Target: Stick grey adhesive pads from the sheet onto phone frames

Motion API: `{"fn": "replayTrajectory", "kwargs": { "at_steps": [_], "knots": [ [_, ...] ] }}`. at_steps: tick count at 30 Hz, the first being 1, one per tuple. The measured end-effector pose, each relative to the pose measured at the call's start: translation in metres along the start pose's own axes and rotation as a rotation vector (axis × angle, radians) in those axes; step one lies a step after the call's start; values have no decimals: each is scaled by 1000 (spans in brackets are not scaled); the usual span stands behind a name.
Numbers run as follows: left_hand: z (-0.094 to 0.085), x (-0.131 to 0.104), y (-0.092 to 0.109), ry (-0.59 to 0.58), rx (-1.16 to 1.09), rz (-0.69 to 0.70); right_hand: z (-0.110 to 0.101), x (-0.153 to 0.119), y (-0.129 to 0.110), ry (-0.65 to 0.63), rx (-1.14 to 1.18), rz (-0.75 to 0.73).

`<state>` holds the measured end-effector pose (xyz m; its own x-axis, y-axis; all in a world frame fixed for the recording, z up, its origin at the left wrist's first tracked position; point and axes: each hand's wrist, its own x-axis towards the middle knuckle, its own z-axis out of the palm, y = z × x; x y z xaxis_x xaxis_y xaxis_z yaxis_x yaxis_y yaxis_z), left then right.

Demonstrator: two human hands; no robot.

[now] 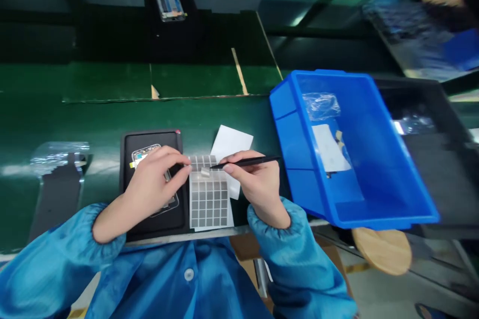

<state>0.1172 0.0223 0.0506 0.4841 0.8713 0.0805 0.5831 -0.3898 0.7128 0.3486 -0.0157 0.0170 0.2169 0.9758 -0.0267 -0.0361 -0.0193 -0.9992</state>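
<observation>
Sticker sheet (208, 207) is lying between a black tray (126, 174) and a blue bin (303, 159), a middle band showing bare, full rows of grey squares left below. Your left thumb and forefinger are pinching its left edge; your right fingers are pressing together around a slim black tool (254, 161), its tip nearing a silvery piece (205, 172). The green bench (101, 119) is supporting everything, a round stool (381, 250) standing below
</observation>
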Motion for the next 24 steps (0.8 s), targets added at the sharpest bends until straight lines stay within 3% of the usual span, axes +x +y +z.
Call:
{"fn": "replayTrajectory", "kwargs": {
  "at_steps": [3,8,17,24],
  "knots": [
    [-17,-5,-4,-46,-238,-213,25,-3,-8,-65,-32,-13],
    [-26,-17,-13,-143,-372,-350,52,-8,-11,-114,-1,-23],
    [-34,-32,-35,-28,-460,-418,78,-14,2,-109,87,5],
    [-36,-37,-40,18,-500,-444,91,-16,2,-103,106,33]
  ]
}}
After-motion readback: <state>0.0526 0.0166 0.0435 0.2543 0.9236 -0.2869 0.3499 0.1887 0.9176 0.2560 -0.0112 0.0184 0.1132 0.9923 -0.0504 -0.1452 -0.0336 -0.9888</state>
